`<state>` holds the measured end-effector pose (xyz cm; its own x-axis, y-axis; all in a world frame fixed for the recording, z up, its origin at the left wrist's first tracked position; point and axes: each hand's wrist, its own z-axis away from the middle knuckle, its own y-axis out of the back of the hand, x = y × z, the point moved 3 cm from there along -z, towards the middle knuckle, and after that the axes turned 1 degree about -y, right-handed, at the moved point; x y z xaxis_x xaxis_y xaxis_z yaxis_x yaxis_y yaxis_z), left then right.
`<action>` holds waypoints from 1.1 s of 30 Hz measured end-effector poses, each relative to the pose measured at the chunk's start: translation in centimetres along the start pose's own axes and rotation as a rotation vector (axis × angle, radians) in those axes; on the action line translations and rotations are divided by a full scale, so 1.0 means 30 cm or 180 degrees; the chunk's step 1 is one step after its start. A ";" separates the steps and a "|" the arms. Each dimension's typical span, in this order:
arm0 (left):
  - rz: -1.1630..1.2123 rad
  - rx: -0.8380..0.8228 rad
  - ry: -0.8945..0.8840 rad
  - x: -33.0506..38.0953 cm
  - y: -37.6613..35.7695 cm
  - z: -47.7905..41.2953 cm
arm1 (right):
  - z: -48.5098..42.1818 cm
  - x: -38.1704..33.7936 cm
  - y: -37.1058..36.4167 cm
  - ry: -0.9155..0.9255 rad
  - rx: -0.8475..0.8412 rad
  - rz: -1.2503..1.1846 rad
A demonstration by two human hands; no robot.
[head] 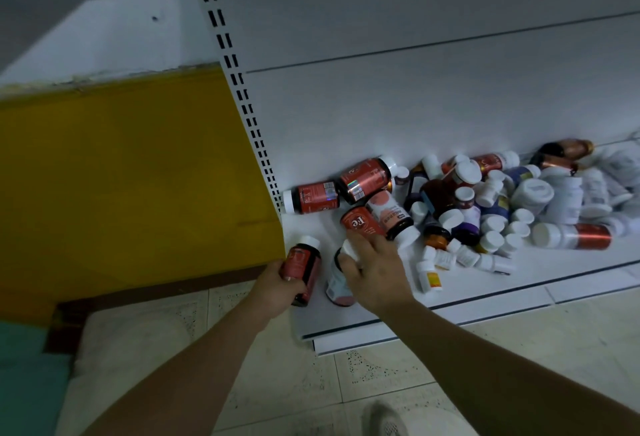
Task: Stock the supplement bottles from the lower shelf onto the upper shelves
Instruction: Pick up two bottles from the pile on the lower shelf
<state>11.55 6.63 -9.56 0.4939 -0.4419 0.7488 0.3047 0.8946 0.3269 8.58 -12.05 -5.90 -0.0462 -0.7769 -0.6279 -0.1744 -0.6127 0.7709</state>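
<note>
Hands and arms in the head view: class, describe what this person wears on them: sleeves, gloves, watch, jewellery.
The left forearm and right forearm are bare up to the frame's edge; no sleeve shows. The left hand and right hand wear no gloves. No watch, bracelet or ring is visible on the wrists or fingers.

Left hand (273,283) around red-labelled bottle (300,264)

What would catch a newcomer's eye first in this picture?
A jumbled heap of supplement bottles sprawls across the white lower shelf, right of a bright yellow wall. At the shelf's left end, the left hand holds a dark red-labelled bottle, while the right hand grips a pale bottle lying beside it.
</note>
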 end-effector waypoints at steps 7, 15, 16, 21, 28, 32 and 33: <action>-0.0039 0.0008 -0.0093 0.035 -0.036 0.012 | -0.002 0.018 -0.043 -0.0239 -0.0410 -0.0459; 0.1774 -0.0217 0.0028 0.121 0.026 0.176 | 0.005 -0.035 0.165 -0.1672 -0.0151 -0.2949; 0.2068 -0.0335 0.0015 0.130 0.029 0.201 | 0.005 -0.048 0.188 -0.1773 -0.0208 -0.3322; 0.2115 -0.0973 -0.0541 0.261 0.045 0.390 | 0.117 -0.164 0.357 -0.2133 -0.0244 -0.4783; 0.2616 -0.1998 -0.0488 0.417 0.015 0.610 | 0.344 -0.288 0.620 -0.1702 0.0110 -0.5085; 0.2397 -0.2244 -0.0669 0.504 -0.022 0.734 | 0.443 -0.316 0.782 -0.1013 0.0531 -0.4516; 0.2303 -0.2312 -0.0755 0.530 -0.038 0.771 | 0.467 -0.313 0.827 -0.0954 0.0594 -0.4507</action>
<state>0.22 0.14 15.32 0.6048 0.2764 0.7468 0.4545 0.6503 -0.6087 -9.09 -17.93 17.63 0.0742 0.5210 -0.8503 -0.3686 -0.7779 -0.5088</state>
